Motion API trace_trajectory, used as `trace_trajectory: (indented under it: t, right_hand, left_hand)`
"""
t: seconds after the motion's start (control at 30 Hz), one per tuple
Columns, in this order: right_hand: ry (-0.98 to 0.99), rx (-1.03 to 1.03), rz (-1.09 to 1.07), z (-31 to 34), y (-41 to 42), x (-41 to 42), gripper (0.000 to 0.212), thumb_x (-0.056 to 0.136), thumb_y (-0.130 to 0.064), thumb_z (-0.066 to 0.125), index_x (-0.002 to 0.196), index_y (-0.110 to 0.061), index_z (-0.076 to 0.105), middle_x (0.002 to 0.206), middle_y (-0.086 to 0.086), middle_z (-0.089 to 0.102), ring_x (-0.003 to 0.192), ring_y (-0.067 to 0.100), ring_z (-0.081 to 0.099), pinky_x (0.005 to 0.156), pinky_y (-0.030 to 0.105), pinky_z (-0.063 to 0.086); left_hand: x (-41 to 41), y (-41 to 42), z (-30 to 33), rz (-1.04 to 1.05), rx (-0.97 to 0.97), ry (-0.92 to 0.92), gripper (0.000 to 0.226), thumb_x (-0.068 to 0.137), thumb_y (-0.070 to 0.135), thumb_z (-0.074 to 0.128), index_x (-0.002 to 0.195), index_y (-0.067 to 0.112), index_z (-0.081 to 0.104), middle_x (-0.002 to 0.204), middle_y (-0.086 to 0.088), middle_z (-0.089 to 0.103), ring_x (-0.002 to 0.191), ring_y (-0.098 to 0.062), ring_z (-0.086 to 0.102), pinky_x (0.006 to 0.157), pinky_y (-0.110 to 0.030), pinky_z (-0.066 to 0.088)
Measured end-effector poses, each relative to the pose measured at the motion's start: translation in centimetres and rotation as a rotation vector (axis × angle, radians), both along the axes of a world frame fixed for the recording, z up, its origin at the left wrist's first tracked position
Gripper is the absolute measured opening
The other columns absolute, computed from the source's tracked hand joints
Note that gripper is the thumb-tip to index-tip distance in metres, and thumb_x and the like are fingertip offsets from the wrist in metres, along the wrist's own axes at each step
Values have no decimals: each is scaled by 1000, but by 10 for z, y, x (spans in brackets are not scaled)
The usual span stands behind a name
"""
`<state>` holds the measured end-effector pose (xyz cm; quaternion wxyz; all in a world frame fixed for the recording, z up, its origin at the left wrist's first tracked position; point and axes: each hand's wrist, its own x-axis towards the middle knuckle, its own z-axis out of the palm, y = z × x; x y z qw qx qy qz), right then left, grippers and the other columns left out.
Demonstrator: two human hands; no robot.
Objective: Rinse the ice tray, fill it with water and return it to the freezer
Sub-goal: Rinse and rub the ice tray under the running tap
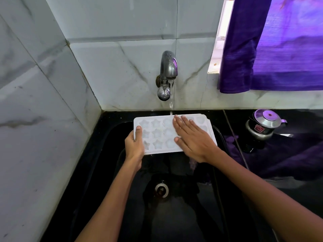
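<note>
A white ice tray (157, 133) with star-shaped and round cells is held level over the black sink (104, 172), under the metal wall tap (167, 72). A thin stream of water (171, 103) runs from the tap onto the tray's far edge. My left hand (134, 145) grips the tray's left end, thumb on top. My right hand (190, 137) lies flat on the tray's right half with straight fingers, wet, covering several cells.
The sink drain (161, 189) lies below the tray. Marble-look tiled walls close the left and back. On the black counter at right stands a small steel pot with a lid (264, 124). A purple curtain (272, 46) hangs at upper right.
</note>
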<state>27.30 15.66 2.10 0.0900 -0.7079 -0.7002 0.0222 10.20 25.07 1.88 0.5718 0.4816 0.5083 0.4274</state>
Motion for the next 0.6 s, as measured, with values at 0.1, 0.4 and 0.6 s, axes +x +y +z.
trace_trajectory:
  t: [0.1, 0.4, 0.6]
  right_hand:
    - [-27, 33, -19, 4, 8, -9, 70, 92, -49, -1, 152, -12, 0, 161, 4, -2, 147, 16, -11, 118, 30, -11]
    - [28, 6, 85, -8, 3, -7, 69, 94, -54, 2, 151, -15, -3, 158, 1, -8, 146, 13, -12, 119, 30, -9]
    - [-27, -12, 48, -3, 21, -17, 75, 90, -56, 0, 151, -12, -3, 159, 5, -9, 145, 15, -17, 118, 31, -12]
  left_hand:
    - [9, -3, 2, 11, -22, -10, 27, 99, 36, 42, 101, 16, 59, 91, 1, 67, 83, -14, 66, 67, -26, 54]
    - [16, 4, -4, 27, -67, -8, 28, 99, 34, 43, 90, 16, 62, 83, 1, 67, 74, -12, 64, 62, -24, 52]
    - [38, -6, -12, -58, -197, -39, 35, 99, 38, 40, 88, 17, 66, 87, -6, 70, 82, -22, 68, 77, -36, 55]
